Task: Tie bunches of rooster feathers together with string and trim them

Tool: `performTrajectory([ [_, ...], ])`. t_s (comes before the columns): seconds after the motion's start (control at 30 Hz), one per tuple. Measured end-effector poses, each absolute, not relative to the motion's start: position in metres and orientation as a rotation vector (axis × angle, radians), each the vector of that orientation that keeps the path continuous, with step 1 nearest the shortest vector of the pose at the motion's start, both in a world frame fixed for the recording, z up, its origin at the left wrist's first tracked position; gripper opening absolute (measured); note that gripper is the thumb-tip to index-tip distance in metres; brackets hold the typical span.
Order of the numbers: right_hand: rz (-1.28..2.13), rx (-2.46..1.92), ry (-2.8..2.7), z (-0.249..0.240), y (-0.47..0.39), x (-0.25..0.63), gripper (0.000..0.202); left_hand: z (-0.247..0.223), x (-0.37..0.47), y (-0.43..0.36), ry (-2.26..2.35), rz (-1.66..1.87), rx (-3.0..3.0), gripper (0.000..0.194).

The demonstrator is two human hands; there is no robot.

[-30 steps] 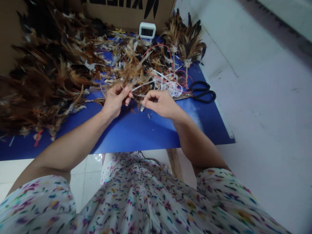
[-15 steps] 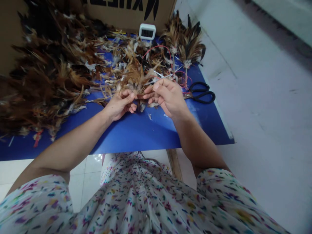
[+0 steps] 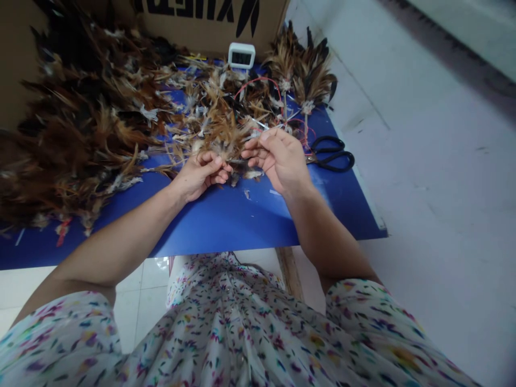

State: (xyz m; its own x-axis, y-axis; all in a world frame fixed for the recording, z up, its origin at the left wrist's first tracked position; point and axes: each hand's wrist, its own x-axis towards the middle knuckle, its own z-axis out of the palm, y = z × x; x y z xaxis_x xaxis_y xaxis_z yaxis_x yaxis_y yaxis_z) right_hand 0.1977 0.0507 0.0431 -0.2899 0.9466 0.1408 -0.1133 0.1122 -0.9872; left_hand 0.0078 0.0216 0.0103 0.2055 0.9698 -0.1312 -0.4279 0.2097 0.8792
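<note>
My left hand (image 3: 199,174) is closed in a pinch at the base of a brown feather bunch (image 3: 226,137), over the middle of the blue table (image 3: 226,220). The feathers fan upward, away from me. Just to the right, my right hand (image 3: 282,156) has its fingers curled with thumb and forefinger together; what they hold, if anything, is too small to make out. Loose brown and white feathers lie around and beyond both hands. Thin red string (image 3: 262,79) loops over the feathers behind my right hand.
Black-handled scissors (image 3: 332,154) lie right of my right hand. A large feather heap (image 3: 80,140) covers the left side. At the back are a white digital clock (image 3: 241,56), a cardboard box (image 3: 193,29) and two tied feather bunches (image 3: 308,75) on sticks.
My right hand has moved slightly right, widening the gap from my left hand. My left hand keeps its pinch at the feather bunch.
</note>
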Motion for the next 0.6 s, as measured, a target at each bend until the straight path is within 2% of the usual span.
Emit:
performTrajectory([
  [0.17,1.407,-0.926,-1.420,0.041,0.049,0.197,0.041,0.011,0.008,0.022,0.873,1.185,0.759,0.031],
  [0.3,1.459,-0.886,-1.545,0.032,0.047,0.194,0.051,0.012,0.007,0.020,0.892,1.181,0.736,0.026],
  [0.47,1.407,-0.858,-1.683,0.025,0.042,0.189,0.032,0.010,0.007,0.019,0.847,1.118,0.732,0.023],
  [0.6,1.350,-0.809,-1.693,0.025,0.042,0.187,0.033,0.008,0.007,0.018,0.797,1.084,0.741,0.022],
])
